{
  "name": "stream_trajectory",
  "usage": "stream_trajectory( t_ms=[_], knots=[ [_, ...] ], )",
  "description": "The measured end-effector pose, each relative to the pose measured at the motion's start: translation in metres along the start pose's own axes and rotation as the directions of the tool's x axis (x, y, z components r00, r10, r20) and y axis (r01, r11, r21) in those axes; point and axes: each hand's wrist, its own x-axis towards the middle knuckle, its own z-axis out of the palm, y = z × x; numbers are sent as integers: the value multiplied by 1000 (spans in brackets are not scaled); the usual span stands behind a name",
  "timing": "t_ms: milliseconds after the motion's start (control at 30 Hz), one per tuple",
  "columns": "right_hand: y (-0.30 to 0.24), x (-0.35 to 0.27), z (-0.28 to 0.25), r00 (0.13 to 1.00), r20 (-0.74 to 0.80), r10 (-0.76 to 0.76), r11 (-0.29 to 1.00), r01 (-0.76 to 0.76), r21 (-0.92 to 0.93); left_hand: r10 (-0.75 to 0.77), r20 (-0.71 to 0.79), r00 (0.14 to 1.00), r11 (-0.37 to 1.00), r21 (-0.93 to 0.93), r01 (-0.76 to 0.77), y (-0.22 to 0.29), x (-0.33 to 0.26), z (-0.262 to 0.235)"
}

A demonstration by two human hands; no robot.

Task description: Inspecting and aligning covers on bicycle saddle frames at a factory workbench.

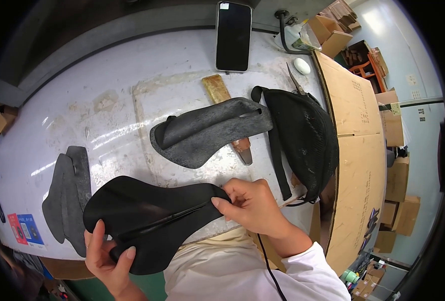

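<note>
A smooth black bicycle saddle cover (147, 210) with a long slit down its middle is held above the table's near edge. Its narrow nose is pinched between the thumb and fingers of my right hand (250, 205). At the wide end, my left hand (107, 258) grips the lower left edge, thumb and a finger showing on top. Another saddle cover (207, 130), grey side up, lies beyond it on the table. A folded grey cover (68, 200) rests to the left, close to the held one.
Under the far cover lies a knife-like blade with a taped handle (216, 89). A black mesh bag (305, 140) and scissors (296, 80) sit at right, beside a cardboard sheet (358, 150). A phone (233, 37) and a white egg-shaped object (301, 66) are at the back.
</note>
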Motion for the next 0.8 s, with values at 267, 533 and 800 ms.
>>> stream_trajectory(
  t_ms=[267,533,800],
  knots=[
    [-4,2,0,1000,16,20,999,-19,-32,38,17,999,999,18,-38,0,3,-3],
    [-13,6,10,995,18,-99,965,101,-243,52,-45,998,871,491,-23,8,6,7],
    [-13,7,-1,995,95,-2,988,17,-156,-296,-114,948,943,123,309,13,-14,10]
  ],
)
